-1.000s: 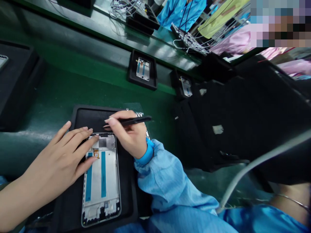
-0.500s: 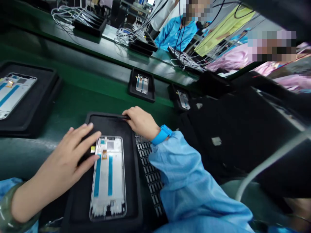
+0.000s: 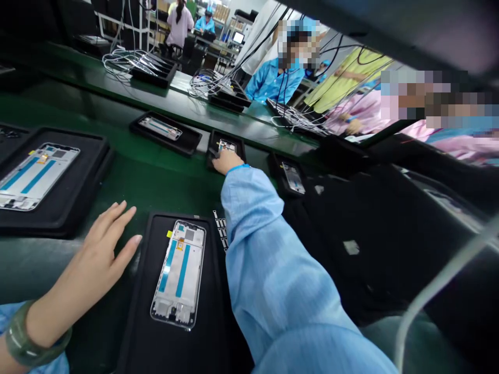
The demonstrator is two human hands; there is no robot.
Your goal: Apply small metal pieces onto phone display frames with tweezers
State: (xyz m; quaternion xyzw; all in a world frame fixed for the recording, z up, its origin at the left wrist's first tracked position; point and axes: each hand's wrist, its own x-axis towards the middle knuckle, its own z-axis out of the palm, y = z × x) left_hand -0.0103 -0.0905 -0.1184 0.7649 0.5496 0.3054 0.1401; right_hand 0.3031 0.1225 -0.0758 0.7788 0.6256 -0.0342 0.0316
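Change: the right hand point(image 3: 226, 163) has left the near tray and stretched across the green workbench point(image 3: 117, 179) to its far side. The left hand point(image 3: 93, 254) has come off the white phone frame point(image 3: 178, 275), so neither hand touches that frame now.

Hands: well apart. The left is open, fingers spread, just left of the near tray. The right is over a small black tray point(image 3: 238, 148) at the far side, touching or just above the frame in it point(image 3: 227, 146); whether it grips anything, I cannot tell.

Phone frame: lies on the near black tray point(image 3: 134, 311), in front of the person.

Nearby: a second frame point(image 3: 39, 176) lies in a larger black tray point(image 3: 58, 228) to the left.
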